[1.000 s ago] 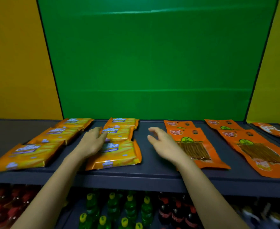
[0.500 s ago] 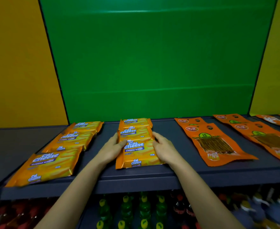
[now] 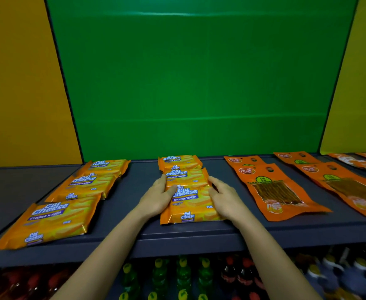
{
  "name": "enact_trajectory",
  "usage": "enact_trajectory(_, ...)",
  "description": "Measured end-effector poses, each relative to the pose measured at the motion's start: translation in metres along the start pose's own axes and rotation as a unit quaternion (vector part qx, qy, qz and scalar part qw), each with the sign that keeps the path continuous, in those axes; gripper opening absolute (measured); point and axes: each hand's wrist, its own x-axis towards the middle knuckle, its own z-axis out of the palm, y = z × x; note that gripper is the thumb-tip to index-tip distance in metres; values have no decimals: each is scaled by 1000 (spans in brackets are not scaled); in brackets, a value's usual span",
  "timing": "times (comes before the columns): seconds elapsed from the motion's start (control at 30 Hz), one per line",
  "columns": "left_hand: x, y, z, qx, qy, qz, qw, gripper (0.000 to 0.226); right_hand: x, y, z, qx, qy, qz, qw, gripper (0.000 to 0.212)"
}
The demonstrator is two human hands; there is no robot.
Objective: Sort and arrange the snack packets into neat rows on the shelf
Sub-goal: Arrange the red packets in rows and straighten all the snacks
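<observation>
Three orange Cal Cheese wafer packets lie in a column at the middle of the dark shelf: a front packet, a middle packet and a back packet. My left hand presses against the column's left side, fingers straight along the middle packet and thumb on the front one. My right hand presses the right side with straight fingers. A second column of three Cal Cheese packets runs diagonally on the left.
Orange pouches with clear windows lie in overlapping columns to the right, more pouches beyond them. A green back panel closes the shelf behind. Bottles with yellow and red caps stand on the shelf below.
Both hands closed in on the middle column. The front packet, skewed a second ago, now lies straight in line with the two behind it.
</observation>
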Motion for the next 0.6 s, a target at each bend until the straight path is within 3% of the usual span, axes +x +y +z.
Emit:
enact_trajectory(0.1, 3, 0, -3, -72, 5, -9, 997, 48, 4, -2, -5, -14, -9, -10, 1000, 48)
enact_trajectory(0.2, 17, 1, -11, -66, 94, -43, 992, 65, 17, -6, -12, -35, 18, -19, 999, 49)
enact_trajectory(0.27, 32, 1, -16, -73, 113, -62, 989, 68, 31, -14, -14, -15, 12, -20, 1000, 46)
enact_trajectory(0.43, 57, 5, -17, -110, 72, -96, 987, 60, 73, -19, -7, 16, 28, -5, 999, 43)
enact_trajectory(0.6, 71, -3, -16, -77, 48, -88, 992, 45, 92, -13, 4, 99, -17, 36, 994, 44)
